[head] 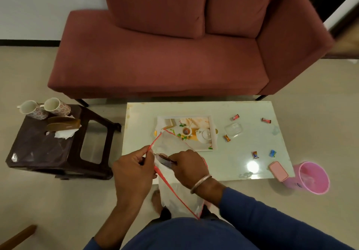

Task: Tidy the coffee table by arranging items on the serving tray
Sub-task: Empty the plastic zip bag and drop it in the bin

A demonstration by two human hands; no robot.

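A white serving tray (213, 133) with a printed teapot picture lies on the pale coffee table (250, 140). In front of the table's near left edge my left hand (134, 174) pinches the red-trimmed edge of a clear plastic bag (174, 193). My right hand (191, 165) grips a small dark wrapper (162, 160) at the bag's mouth. Several small candy wrappers (226, 138) lie scattered on the table right of the tray, along with a clear plastic lid (233, 129) and a pink phone-sized case (278, 171).
A dark stool (38, 148) at left carries two floral mugs (56, 106), a brown holder and tissues. A pink waste bin (312, 177) stands on the floor by the table's right corner. A red sofa (165, 59) runs behind the table.
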